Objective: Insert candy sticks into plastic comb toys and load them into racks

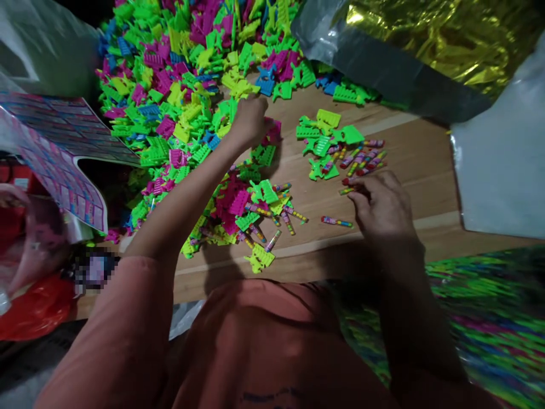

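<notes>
My left hand (252, 120) is at the near edge of a big heap of plastic toy pieces (183, 113) in green, pink, yellow and blue. Its fingers are curled closed beside a yellow piece (240, 86); whatever they grip is hidden. Thumb and fingers of my right hand (385, 204) pinch a small colourful candy tube (347, 191) just above the wood. Beyond that hand lies a cluster of similar tubes (361, 160) next to several green toy pieces (321, 142). One single tube (336, 221) rests left of the right hand.
More tubes (289, 221) mix with toy pieces at the wooden table's (419, 153) front. Gold foil material (460, 45) stands at the back right, beside a white bag (502, 147). Printed sheets (63, 147) and a red plastic bag (38, 307) are on the left. Blurred colourful pieces (494, 318) lie below right.
</notes>
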Demonstrator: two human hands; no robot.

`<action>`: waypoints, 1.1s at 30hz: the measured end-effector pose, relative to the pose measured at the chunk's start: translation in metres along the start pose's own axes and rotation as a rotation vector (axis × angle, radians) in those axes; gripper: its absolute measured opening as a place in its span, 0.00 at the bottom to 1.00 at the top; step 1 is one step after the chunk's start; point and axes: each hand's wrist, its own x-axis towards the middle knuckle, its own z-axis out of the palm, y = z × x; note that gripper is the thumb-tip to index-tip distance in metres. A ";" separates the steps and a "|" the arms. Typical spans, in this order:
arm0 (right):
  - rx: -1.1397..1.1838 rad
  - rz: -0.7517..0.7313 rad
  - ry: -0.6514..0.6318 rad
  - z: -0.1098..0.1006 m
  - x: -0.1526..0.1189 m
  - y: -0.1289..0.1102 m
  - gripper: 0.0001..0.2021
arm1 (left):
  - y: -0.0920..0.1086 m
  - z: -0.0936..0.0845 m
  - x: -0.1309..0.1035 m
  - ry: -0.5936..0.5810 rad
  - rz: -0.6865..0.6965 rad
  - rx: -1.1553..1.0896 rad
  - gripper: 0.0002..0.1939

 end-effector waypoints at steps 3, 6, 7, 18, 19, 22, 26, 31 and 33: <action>-0.021 0.017 -0.014 -0.002 0.000 0.004 0.07 | 0.006 0.008 0.012 -0.076 0.055 0.153 0.25; -0.029 -0.004 -0.021 -0.002 0.000 0.004 0.06 | 0.008 0.007 0.012 -0.118 0.128 0.202 0.22; -0.012 0.000 -0.013 0.000 0.000 0.003 0.05 | 0.008 0.005 0.010 -0.107 0.137 0.168 0.19; 0.668 0.022 0.224 0.033 0.014 -0.039 0.16 | 0.035 -0.004 -0.088 -0.244 0.238 -0.928 0.16; 0.703 0.020 0.219 0.035 0.014 -0.042 0.17 | 0.039 -0.003 -0.099 -0.290 0.250 -0.989 0.18; 0.791 0.027 0.195 0.041 0.010 -0.050 0.19 | 0.048 0.002 -0.123 -0.373 0.234 -1.160 0.24; 0.799 0.023 0.162 0.046 0.004 -0.058 0.20 | 0.055 0.014 -0.138 -0.311 0.109 -1.379 0.29; 0.833 0.019 0.148 0.047 0.000 -0.063 0.18 | 0.057 0.020 -0.145 -0.311 0.059 -1.496 0.31; 0.801 0.029 0.116 0.043 -0.001 -0.064 0.16 | 0.056 0.017 -0.146 -0.338 0.076 -1.488 0.30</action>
